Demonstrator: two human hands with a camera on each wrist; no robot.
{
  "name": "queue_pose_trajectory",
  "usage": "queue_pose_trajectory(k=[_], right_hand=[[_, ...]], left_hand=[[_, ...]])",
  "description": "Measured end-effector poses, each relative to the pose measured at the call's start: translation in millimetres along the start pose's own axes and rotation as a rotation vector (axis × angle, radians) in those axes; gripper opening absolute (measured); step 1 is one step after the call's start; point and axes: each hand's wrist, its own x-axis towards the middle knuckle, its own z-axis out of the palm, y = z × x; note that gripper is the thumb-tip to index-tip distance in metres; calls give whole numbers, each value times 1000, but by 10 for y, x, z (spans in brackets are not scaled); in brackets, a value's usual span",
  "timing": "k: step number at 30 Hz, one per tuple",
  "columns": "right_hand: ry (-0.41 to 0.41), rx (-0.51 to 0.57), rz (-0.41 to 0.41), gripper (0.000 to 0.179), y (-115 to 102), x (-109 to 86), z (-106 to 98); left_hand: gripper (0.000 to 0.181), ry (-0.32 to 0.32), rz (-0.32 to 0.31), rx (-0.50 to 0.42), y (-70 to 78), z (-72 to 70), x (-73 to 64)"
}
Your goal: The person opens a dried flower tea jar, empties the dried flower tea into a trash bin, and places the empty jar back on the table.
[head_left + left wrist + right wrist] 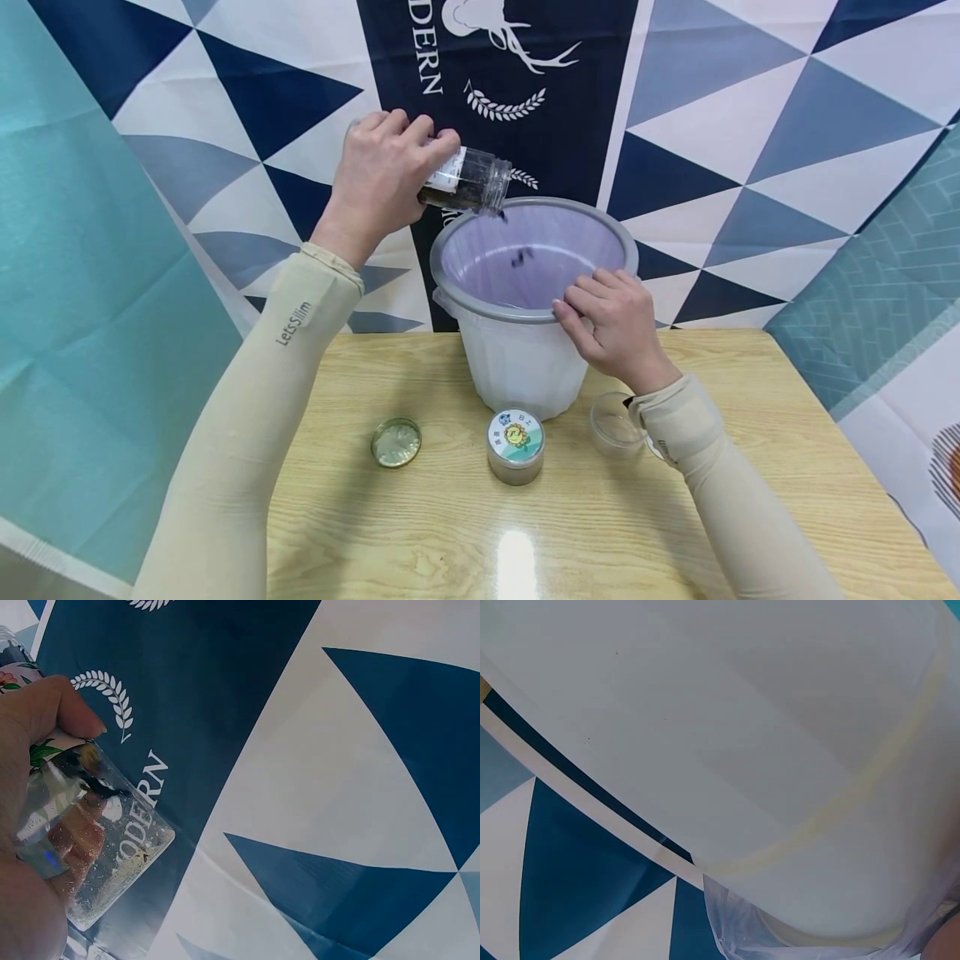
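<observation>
My left hand (390, 162) grips a clear jar (474, 179) with a label, tipped with its mouth down to the right over a trash bin. Dark bits (521, 257) are falling from the jar's mouth into the bin. In the left wrist view the base of the jar (120, 862) shows a few pale crumbs, and the thumb presses its side. The white trash bin (517, 367) has a grey rim and a purple liner bag (480, 258). My right hand (611, 321) holds the near right part of the rim, its fingers curled over it.
On the wooden table (420, 533) a round tin (515, 446) with a sunflower picture stands in front of the bin. A gold-edged lid (396, 442) lies to its left. A small clear cup (615, 425) stands to the right, close to my right forearm. Patterned cloth hangs behind.
</observation>
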Motion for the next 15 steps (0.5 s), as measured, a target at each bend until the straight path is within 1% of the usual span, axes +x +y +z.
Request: queue_pose_trajectory(k=[9, 15], right_hand=[[-2, 0, -3, 47, 1, -7, 7], [-3, 0, 1, 47, 0, -9, 9]], left_hand=[[52, -2, -17, -17, 14, 22, -12], [52, 15, -11, -8, 7, 25, -7]])
